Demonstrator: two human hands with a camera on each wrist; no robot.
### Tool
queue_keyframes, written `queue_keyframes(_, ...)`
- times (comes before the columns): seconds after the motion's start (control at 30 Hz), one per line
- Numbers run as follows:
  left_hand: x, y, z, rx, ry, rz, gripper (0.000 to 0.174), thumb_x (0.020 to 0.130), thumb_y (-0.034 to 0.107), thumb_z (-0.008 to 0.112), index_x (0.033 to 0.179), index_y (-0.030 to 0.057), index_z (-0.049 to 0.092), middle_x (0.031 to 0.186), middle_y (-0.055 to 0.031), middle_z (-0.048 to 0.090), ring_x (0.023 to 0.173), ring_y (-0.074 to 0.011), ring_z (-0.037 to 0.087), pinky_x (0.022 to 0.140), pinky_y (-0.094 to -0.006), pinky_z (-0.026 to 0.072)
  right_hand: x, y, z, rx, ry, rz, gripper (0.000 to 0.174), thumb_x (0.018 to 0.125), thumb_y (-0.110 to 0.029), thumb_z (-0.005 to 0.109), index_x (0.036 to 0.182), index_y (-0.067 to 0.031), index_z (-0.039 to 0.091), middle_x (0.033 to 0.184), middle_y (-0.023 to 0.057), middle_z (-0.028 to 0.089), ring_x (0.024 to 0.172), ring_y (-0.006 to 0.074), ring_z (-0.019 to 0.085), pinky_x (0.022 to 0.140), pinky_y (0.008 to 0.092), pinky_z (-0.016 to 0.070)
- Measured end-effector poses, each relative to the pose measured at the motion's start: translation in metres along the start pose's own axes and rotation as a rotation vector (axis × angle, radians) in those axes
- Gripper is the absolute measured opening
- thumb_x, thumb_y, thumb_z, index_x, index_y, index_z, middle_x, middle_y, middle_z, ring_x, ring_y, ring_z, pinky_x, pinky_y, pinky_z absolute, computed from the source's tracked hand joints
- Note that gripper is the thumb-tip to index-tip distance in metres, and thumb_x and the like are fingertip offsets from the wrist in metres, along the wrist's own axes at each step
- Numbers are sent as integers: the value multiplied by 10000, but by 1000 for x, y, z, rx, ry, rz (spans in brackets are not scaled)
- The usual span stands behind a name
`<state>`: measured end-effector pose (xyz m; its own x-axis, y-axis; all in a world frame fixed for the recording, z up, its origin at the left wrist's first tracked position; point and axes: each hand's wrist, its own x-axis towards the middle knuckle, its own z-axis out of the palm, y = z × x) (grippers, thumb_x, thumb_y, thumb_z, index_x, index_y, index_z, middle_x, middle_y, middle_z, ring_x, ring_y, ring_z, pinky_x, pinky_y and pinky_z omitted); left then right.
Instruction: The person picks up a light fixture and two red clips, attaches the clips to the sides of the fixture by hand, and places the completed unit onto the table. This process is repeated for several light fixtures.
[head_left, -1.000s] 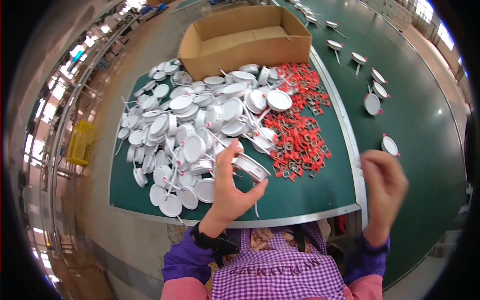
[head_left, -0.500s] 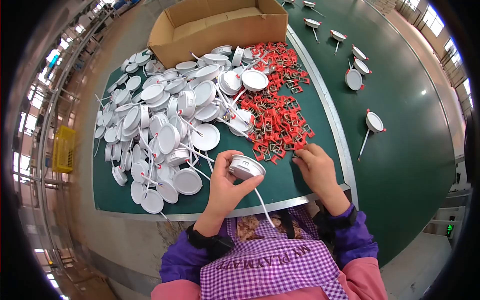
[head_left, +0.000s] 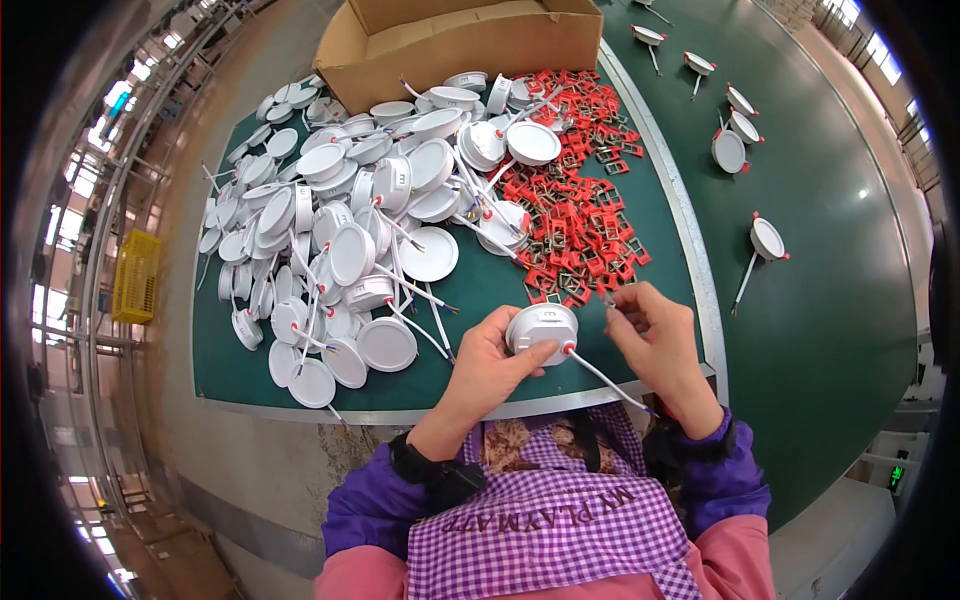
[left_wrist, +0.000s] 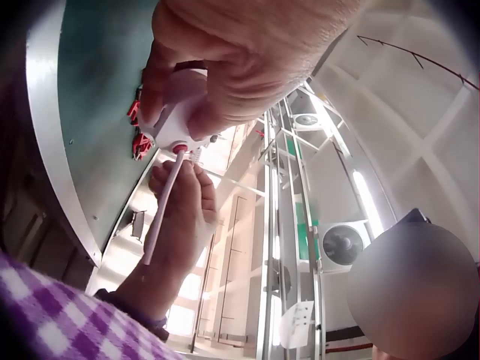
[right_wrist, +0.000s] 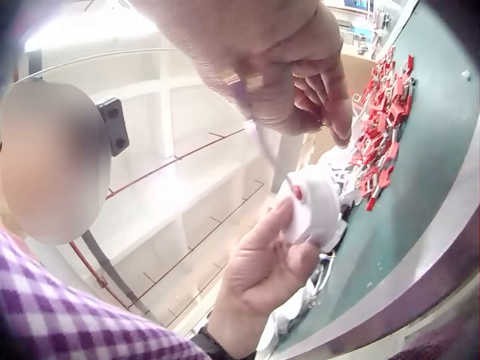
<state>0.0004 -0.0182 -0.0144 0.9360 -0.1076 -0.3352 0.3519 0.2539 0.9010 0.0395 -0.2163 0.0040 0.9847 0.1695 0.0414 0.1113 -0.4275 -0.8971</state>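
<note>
My left hand grips a round white downlight, thumb across its back and fingers around the rim. From a red grommet on that back, a white cord runs down to the right. Just right of the light, my right hand pinches a small spring clip, mostly hidden by the fingertips. In the right wrist view the downlight sits below that hand, held from underneath. The left wrist view shows the cord passing in front of the right hand.
A heap of white downlights covers the left of the green table. Red spring clips lie piled beside it, with a cardboard box behind. Past the metal edge, several downlights with red clips lie on a green belt.
My right hand has come from over the belt to the clip pile, picked up a clip there and moved close to the downlight. The left hand has turned the light so its corded back faces up.
</note>
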Motion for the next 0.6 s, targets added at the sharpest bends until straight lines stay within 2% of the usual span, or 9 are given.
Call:
queue_keyframes(0.1,0,-1,5,155,-13,27,318,804,90,707,1061,-8,547,938,-72,635,766,-95,617,614,-212,522,-8,-9,5,78,-33,-58,143,789,-29,637,915,20,589,744,125,631,658,178,641,591,278,501)
queue_keyframes(0.17,-3,0,8,274,-11,100,325,798,104,715,1060,-9,560,904,-48,632,736,-69,598,603,-196,504,-12,-16,5,-24,-52,-224,138,798,-21,636,927,14,600,773,132,633,656,215,640,597,294,504)
queue_keyframes(0.2,-5,4,9,272,-7,100,325,798,104,715,1060,-9,560,904,-48,632,736,-69,598,603,-196,504,-14,-16,5,-78,-55,-273,134,815,-15,624,946,5,606,799,135,626,663,259,632,596,314,503)
queue_keyframes(0.23,-6,8,11,324,-1,92,310,798,110,715,1048,-7,572,887,-39,633,726,-66,594,606,-197,496,-15,-17,5,-76,-58,-275,134,815,-15,624,946,5,606,799,135,626,663,259,632,596,314,503)
queue_keyframes(0.4,-6,10,15,377,30,157,257,798,114,711,998,-7,603,844,-27,637,713,-71,587,622,-217,482,-25,-19,8,-326,-55,-467,274,728,47,617,997,2,587,864,136,615,726,284,627,607,344,516)
queue_keyframes(0.5,-7,13,19,474,5,184,239,791,107,711,975,-8,610,834,-38,638,718,-81,586,636,-240,481,-28,-17,9,-376,-66,-487,319,693,59,610,1006,12,577,881,140,615,743,285,627,613,346,522)
queue_keyframes(0.6,-6,14,21,551,11,217,245,780,111,719,972,2,613,817,-48,634,720,-87,586,627,-248,477,-28,-17,8,-368,-68,-481,303,704,66,598,1002,19,575,880,140,617,740,285,627,612,344,522)
